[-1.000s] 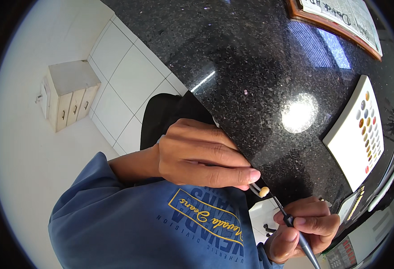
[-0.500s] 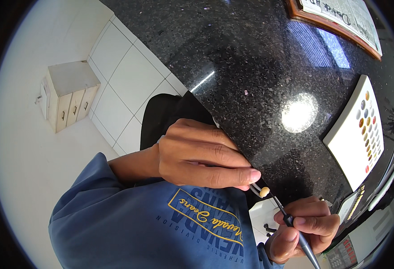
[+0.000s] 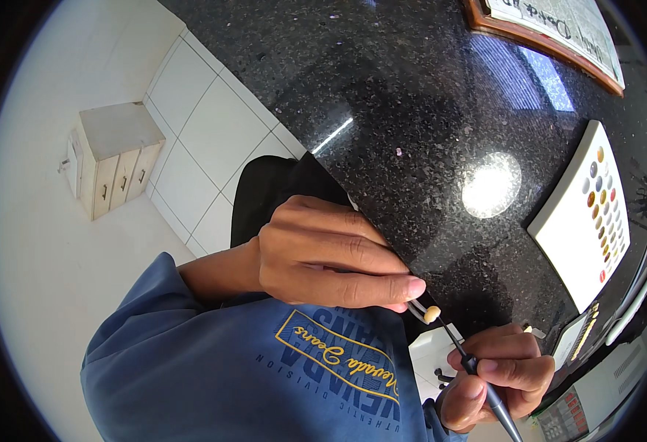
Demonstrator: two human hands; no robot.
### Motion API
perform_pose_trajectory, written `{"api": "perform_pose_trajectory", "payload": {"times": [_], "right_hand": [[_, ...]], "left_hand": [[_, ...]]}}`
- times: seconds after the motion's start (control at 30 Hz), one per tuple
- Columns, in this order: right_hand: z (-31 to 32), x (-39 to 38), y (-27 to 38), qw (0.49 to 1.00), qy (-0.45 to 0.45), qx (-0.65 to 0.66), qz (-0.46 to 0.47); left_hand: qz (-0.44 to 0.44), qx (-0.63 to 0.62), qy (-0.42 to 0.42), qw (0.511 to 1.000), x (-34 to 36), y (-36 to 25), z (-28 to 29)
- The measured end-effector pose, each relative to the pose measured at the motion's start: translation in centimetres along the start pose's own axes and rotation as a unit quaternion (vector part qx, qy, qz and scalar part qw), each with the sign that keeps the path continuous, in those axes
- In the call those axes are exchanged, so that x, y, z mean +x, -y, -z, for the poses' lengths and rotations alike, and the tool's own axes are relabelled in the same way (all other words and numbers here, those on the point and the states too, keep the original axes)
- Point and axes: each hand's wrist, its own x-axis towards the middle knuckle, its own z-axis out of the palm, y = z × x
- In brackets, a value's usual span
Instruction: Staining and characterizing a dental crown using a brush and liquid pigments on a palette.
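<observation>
Below the edge of the dark counter, my left hand (image 3: 331, 254) pinches thin metal tweezers (image 3: 415, 310) between thumb and fingers. At the tweezers' end sits a small cream-yellow, tooth-shaped piece, like a dental crown (image 3: 431, 314). My right hand (image 3: 506, 370) grips a slim brush-like tool (image 3: 496, 403) with a dark grey handle, much as one holds a pen. Its thin dark tip points up and left, at or very near the crown's right side; whether they touch I cannot tell.
A white sheet with rows of coloured dots (image 3: 559, 228) lies on the speckled black counter (image 3: 382, 96) at right. Behind it is a wood-framed board (image 3: 544, 48). Papers and a pale box (image 3: 603, 390) stand at lower right. A small drawer cabinet (image 3: 121, 158) stands at far left.
Both hands keep their grips on the tweezers and the slim tool. Hands, crown and counter items appear shifted very slightly left in the picture.
</observation>
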Motion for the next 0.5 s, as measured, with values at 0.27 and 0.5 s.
{"api": "perform_pose_trajectory", "payload": {"times": [0.27, 0.5], "right_hand": [[0.10, 0.08, -0.01, 1.000, 0.015, -0.010, 0.008], [-0.05, 0.01, 0.08, 1.000, 0.001, -0.013, -0.002]], "left_hand": [[-0.004, 0.002, 0.019, 1.000, 0.16, -0.02, 0.37], [-0.002, 0.004, 0.012, 1.000, 0.06, 0.03, 0.17]]}}
